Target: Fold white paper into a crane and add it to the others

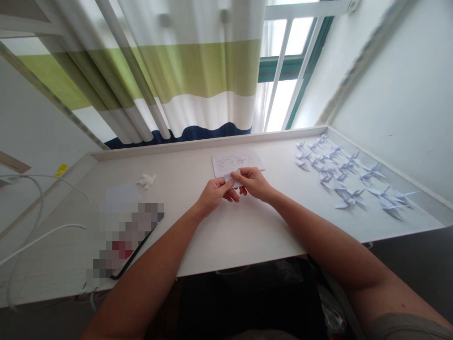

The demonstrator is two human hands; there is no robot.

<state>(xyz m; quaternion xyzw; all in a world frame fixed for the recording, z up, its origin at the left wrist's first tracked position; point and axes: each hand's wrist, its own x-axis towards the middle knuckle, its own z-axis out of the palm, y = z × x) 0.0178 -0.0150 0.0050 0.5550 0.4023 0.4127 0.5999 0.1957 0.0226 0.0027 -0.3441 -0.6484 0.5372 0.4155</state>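
Note:
A small piece of white folded paper point(229, 176) is held up between both hands over the middle of the desk. My left hand point(216, 192) pinches its left side, the thumb lying on the front. From the right, my right hand point(252, 180) grips the same paper with thumb and fingers. The fingers cover much of it, so its folded shape is hard to make out. Just behind the hands lies a printed sheet or booklet point(238, 160). Many folded paper cranes point(348, 165) stand in a group on the right side of the desk.
The white desk point(198, 245) has a raised rim at the back. On the left lie a crumpled white tissue point(146, 181), a pale sheet of paper point(122, 192) and a blurred-out dark-edged device point(138, 236). White cables point(42, 241) run at far left. A striped curtain point(198, 66) hangs behind.

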